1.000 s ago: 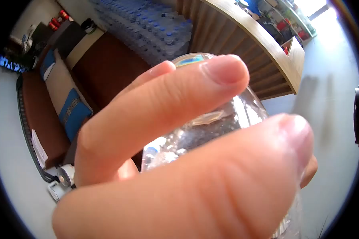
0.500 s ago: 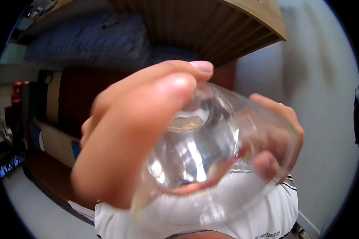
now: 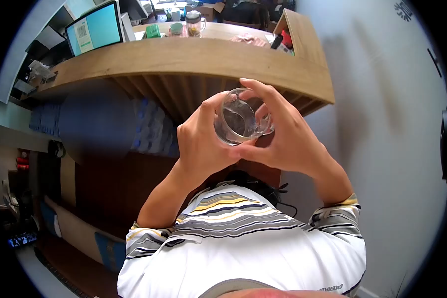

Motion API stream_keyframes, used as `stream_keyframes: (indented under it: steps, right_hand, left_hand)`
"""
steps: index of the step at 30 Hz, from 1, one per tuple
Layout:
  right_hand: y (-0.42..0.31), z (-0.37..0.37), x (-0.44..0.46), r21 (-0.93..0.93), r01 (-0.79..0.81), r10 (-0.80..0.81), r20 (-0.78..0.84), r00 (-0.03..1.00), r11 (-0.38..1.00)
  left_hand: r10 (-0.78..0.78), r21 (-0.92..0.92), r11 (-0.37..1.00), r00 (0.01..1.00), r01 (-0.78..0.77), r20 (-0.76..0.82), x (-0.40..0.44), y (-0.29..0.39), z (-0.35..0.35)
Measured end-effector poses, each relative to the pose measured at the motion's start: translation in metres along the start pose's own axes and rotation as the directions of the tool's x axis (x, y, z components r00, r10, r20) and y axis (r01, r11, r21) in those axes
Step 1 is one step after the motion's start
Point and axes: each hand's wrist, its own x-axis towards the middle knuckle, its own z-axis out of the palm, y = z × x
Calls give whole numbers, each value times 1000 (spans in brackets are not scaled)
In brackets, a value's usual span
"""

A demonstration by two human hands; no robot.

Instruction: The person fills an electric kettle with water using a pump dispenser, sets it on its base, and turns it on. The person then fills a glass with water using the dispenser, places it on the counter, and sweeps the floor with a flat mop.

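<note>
A clear glass cup (image 3: 237, 119) is held out in front of my chest, its round mouth turned up toward me. My left hand (image 3: 202, 133) curls around the cup's left side. From the right, my right hand (image 3: 287, 130) grips it, with the forefinger arched over the far rim and the thumb low near the left hand. Some fingers show through the glass. Reflections hide whether any liquid is inside.
Ahead stands a wooden counter (image 3: 184, 57) bearing a monitor (image 3: 94, 30), a lidded glass jug (image 3: 193, 24) and a green cup (image 3: 176, 30). Blue-wrapped bottles (image 3: 151, 126) are stacked below. A wall (image 3: 377, 149) runs along the right, and a cushioned bench (image 3: 79, 223) lies left.
The glass cup has moved down and away from my face, both hands still on it. It was large, tilted and blurred before. The view now takes in the counter top.
</note>
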Motion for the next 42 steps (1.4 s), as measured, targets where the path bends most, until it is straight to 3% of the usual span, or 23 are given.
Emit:
stream_keyframes:
  steps: [4, 8, 10, 12, 14, 15, 17, 18, 23, 28, 30, 39, 42]
  right_hand:
    - [66, -45, 69, -89, 130, -130, 0, 991, 988]
    - [129, -87, 145, -136, 237, -254, -119, 960, 962]
    - [167, -102, 185, -178, 150, -174, -128, 976, 973]
    - [218, -103, 229, -219, 115, -146, -130, 981, 969]
    - [279, -96, 272, -286, 135, -180, -136, 974, 949]
    - [303, -90, 289, -287, 132, -171, -117, 978, 949]
    - [356, -70, 322, -307, 91, -128, -103, 986, 947]
    - [382, -58, 335, -299, 92, -124, -89, 988, 950]
    - [488, 6, 389, -293, -55, 43, -47, 998, 955]
    - [537, 53, 412, -262, -113, 121, 14, 993, 958]
    - [546, 63, 415, -269, -36, 53, 55, 997, 962]
    - [557, 82, 415, -201, 35, -5, 145, 989, 979]
    - [556, 84, 415, -206, -5, 40, 171, 985, 979]
  left_hand:
    - [3, -47, 999, 997, -7, -75, 76, -23, 49]
    - [-147, -113, 982, 988, 150, 36, 151, -58, 78]
    - [-77, 141, 986, 996, 83, -48, 166, -105, 87]
    - [-309, 236, 917, 947, 322, -93, 155, -166, 85]
    - [-459, 526, 716, 877, 459, -139, 143, -202, 78]
    - [-472, 534, 703, 870, 471, -146, 133, -217, 75]
    - [-460, 723, 507, 856, 470, -235, 121, -241, 78]
    - [-517, 688, 493, 815, 533, -262, 131, -227, 82]
    - [-585, 739, 373, 761, 561, -281, 135, -233, 85]
    - [-561, 723, 415, 781, 552, -274, 139, -233, 84]
    - [-559, 721, 420, 783, 551, -272, 138, -235, 84]
    - [-472, 705, 502, 842, 500, -262, 135, -240, 82]
    - [-456, 709, 507, 850, 491, -263, 134, -241, 81]
